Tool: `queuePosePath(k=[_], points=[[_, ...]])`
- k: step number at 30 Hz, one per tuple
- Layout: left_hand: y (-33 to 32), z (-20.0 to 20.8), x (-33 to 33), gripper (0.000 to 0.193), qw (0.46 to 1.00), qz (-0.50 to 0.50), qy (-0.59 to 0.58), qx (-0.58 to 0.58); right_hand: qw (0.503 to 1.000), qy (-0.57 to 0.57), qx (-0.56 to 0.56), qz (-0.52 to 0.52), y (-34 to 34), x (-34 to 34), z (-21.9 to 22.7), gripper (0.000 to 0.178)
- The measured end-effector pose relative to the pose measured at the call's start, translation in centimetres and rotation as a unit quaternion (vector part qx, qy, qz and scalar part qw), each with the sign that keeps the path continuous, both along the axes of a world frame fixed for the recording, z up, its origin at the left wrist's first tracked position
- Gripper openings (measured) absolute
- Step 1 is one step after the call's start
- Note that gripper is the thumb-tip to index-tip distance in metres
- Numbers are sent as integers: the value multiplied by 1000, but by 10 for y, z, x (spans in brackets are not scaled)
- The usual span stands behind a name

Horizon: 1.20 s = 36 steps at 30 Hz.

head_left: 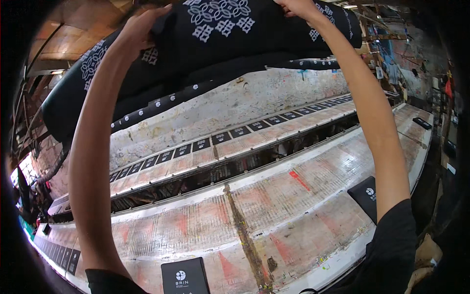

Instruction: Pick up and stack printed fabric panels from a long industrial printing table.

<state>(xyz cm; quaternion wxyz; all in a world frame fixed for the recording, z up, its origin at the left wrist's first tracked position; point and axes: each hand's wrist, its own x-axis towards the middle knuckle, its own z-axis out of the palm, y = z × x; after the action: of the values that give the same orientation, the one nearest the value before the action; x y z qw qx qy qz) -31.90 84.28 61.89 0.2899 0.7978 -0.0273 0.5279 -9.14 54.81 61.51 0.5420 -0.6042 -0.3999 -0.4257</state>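
A wide black cloth (210, 56) with white floral and lattice prints is raised overhead, its length spread across the upper part of the head view. My left hand (139, 29) grips it left of centre, with the arm stretched up. Further right, my right hand (297, 9) holds the same cloth, fingers curled at its upper edge and partly cut off by the top of the view. The cloth sags between and beyond both hands, apart from the tables below.
A long, paint-stained printing table (274, 220) runs below me, with a black printed panel (183, 277) at its front edge and another black panel (361, 196) by my right arm. Behind it, a second long table (196, 159) carries a row of black panels. A paint-spattered wall (235, 105) stands beyond.
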Motion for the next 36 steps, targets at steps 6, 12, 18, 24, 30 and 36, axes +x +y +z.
queuePosePath(k=[6, 12, 18, 24, 30, 36], points=[[9, 32, -7, 26, 999, 21, -20, -45, 997, -34, 46, -45, 9, 4, 5, 21], [72, 11, -95, 40, 992, 106, -68, -17, 997, -46, 37, -58, -10, -24, 6, 18], [87, -4, -92, 49, 992, -4, -105, -67, 980, -159, 48, -105, 11, -45, 28, 19], [33, -3, -74, 14, 982, -61, -43, -173, 969, -202, 28, -138, 57, -93, 9, 24], [94, -4, -131, 9, 986, 45, -153, -58, 962, -216, 6, -167, 55, -99, 12, 25], [207, 1, -198, 47, 985, 135, -59, -90, 958, -226, 7, -178, 71, -114, 20, 27]])
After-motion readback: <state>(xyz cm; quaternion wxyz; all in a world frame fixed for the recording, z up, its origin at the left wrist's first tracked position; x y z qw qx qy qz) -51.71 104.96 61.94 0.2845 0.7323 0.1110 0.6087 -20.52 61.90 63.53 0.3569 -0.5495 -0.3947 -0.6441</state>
